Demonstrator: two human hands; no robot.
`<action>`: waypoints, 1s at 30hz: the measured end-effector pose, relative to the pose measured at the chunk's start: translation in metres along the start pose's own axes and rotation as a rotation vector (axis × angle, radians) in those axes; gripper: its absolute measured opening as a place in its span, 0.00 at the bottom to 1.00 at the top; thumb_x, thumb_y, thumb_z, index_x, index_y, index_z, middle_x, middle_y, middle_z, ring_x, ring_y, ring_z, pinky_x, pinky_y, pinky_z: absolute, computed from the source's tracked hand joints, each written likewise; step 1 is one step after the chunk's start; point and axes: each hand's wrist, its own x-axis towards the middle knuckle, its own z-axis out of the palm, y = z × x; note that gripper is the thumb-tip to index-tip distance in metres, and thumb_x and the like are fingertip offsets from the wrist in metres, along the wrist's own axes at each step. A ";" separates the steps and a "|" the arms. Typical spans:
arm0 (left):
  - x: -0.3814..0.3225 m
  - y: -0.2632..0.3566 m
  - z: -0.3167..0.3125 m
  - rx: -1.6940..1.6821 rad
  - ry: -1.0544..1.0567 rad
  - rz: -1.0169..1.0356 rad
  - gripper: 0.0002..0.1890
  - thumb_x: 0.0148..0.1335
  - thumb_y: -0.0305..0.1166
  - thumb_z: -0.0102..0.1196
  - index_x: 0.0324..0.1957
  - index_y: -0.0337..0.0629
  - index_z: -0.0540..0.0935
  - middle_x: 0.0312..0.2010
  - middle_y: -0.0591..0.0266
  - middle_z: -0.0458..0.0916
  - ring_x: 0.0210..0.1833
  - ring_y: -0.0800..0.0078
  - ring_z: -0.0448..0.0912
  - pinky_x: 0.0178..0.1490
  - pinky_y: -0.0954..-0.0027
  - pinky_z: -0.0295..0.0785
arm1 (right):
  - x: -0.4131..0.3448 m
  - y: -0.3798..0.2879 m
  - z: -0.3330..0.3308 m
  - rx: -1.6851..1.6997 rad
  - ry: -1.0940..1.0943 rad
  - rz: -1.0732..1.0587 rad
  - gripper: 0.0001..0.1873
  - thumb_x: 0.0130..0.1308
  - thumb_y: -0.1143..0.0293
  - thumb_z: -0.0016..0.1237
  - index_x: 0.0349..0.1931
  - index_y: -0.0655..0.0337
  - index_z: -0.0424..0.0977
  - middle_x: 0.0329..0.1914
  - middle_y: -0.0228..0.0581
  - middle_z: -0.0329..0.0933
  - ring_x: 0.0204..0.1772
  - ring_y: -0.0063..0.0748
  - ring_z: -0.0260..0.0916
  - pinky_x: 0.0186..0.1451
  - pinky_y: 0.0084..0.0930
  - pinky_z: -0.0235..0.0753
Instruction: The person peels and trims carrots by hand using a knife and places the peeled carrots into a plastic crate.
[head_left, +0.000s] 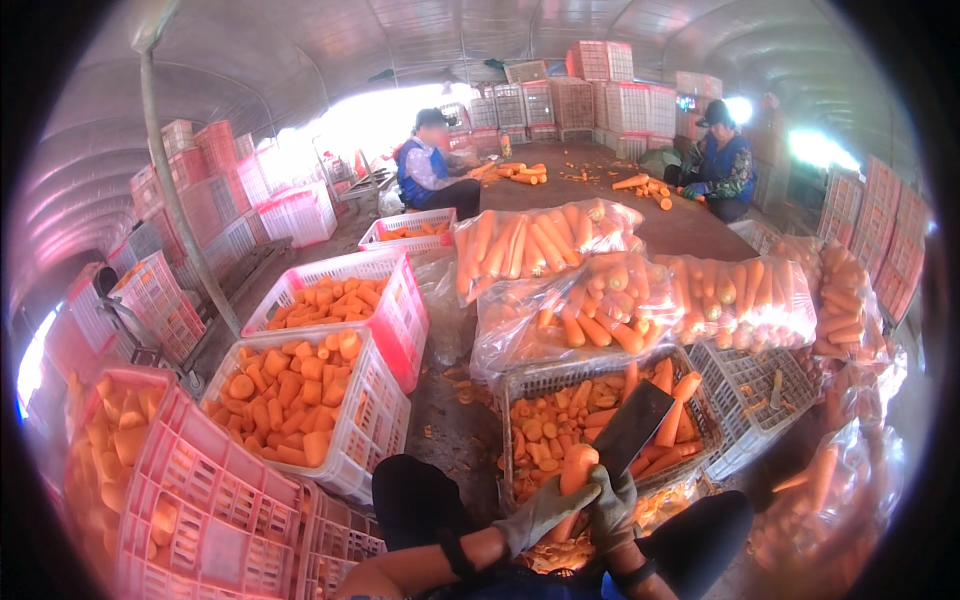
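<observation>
My gloved left hand (546, 511) grips a thick orange carrot (579, 466), held upright and slightly tilted over the near edge of a crate. Close beside it, my gloved right hand (613, 510) is around the handle end of a cleaver (634, 426). Its broad dark blade points up and away to the right, next to the carrot. Beneath both lies a dirty plastic crate (507, 424) holding cut carrot pieces (544, 431) on the left and longer carrots (671, 439) on the right. Carrot peelings (559, 556) show below my hands.
Left of me stand white crates (386, 420) and a pink crate (210, 495) full of carrot chunks. Clear plastic bags of carrots (577, 300) lie ahead and right. An upturned crate (750, 405) carries a small knife (776, 388). Two people (431, 165) sit at a brown table (600, 161).
</observation>
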 end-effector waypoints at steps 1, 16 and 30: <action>-0.001 0.001 0.000 0.028 0.023 -0.015 0.29 0.71 0.45 0.61 0.65 0.36 0.74 0.57 0.61 0.79 0.62 0.74 0.75 0.66 0.71 0.69 | -0.001 0.001 0.001 -0.007 0.002 -0.004 0.23 0.71 0.60 0.60 0.59 0.64 0.75 0.51 0.29 0.79 0.51 0.21 0.72 0.53 0.22 0.74; -0.017 0.007 -0.002 0.052 0.106 0.044 0.27 0.71 0.45 0.61 0.62 0.33 0.77 0.54 0.63 0.81 0.59 0.76 0.76 0.62 0.71 0.73 | -0.019 -0.016 0.021 -0.047 0.001 -0.056 0.13 0.76 0.67 0.50 0.55 0.64 0.76 0.46 0.30 0.78 0.47 0.20 0.71 0.50 0.22 0.73; -0.038 0.078 0.003 0.264 0.084 0.186 0.21 0.63 0.37 0.68 0.53 0.37 0.80 0.42 0.68 0.81 0.43 0.81 0.77 0.45 0.75 0.76 | -0.032 -0.072 0.002 -0.046 0.078 -0.037 0.12 0.77 0.66 0.51 0.53 0.64 0.75 0.43 0.29 0.80 0.42 0.20 0.74 0.43 0.22 0.75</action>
